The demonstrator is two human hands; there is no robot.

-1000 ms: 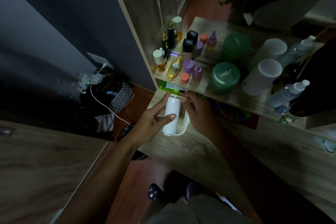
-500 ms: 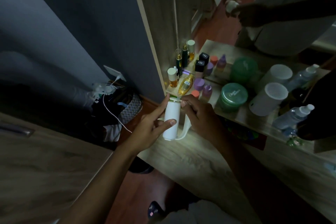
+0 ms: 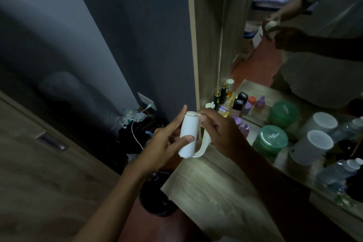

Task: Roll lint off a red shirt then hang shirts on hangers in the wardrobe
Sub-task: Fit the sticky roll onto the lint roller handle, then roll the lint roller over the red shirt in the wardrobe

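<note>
Head view: a dim room is seen from above, with both hands raised over the corner of a wooden dressing table [image 3: 222, 188].
Lint roller [image 3: 189, 136]: a white cylinder with a curved white handle is held upright, slightly tilted, between the two hands, above the table's left edge.
Left hand [image 3: 167, 143]: it is wrapped around the roller's body, the thumb pressed on the lower front and the index finger stretched up along the left side.
Right hand [image 3: 222, 133]: the top cap of the roller is pinched by its fingertips, with the handle curving beneath the palm.
Green jar [image 3: 273, 139]: it is set on the table just right of the right hand, in front of a mirror [image 3: 294, 45].
White canister [image 3: 312, 147]: it stands right of the jar, with a clear bottle [image 3: 337, 171] beyond it.
Small bottles [image 3: 237, 102]: a cluster is lined up at the table's far corner, behind the hands.
Mirror contents: the hands and roller are reflected in the upper right.
Floor corner: a dark heap with a white cable [image 3: 135, 135] lies against the grey wall [image 3: 127, 25].
Red shirt: not seen in the frame.
</note>
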